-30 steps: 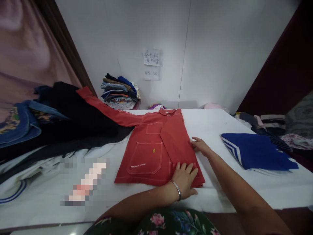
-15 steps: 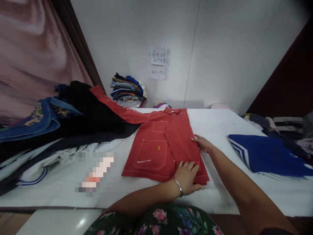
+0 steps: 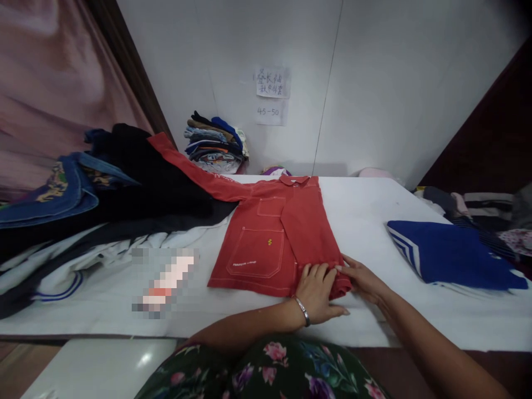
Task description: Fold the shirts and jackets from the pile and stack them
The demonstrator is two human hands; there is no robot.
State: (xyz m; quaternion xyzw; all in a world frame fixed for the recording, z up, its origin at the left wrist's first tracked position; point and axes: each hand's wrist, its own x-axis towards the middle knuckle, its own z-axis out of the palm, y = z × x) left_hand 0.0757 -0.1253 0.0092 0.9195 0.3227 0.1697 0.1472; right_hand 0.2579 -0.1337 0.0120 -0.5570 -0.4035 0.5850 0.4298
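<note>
A red long-sleeved jacket (image 3: 257,260) with white stitching lies front up on the white table. One sleeve stretches out to the upper left over dark clothes; the other is folded down across the front. My left hand (image 3: 318,293), with a silver bracelet at the wrist, rests on the lower right hem, fingers extended and thumb out. At the jacket's right edge my right hand (image 3: 361,280) grips the cloth near the bunched hem corner, its fingers partly hidden.
Loose dark and white clothes (image 3: 174,205) are heaped on the left. A folded blue garment (image 3: 453,255) lies to the right on the white table (image 3: 374,205). Against the wall stands a stack of folded clothes (image 3: 216,147). More clothes (image 3: 486,208) sit at far right.
My right hand has moved down the jacket's right edge towards the hem. The lower right corner, flat before, is now bunched under my hands. My left hand stays on the hem.
</note>
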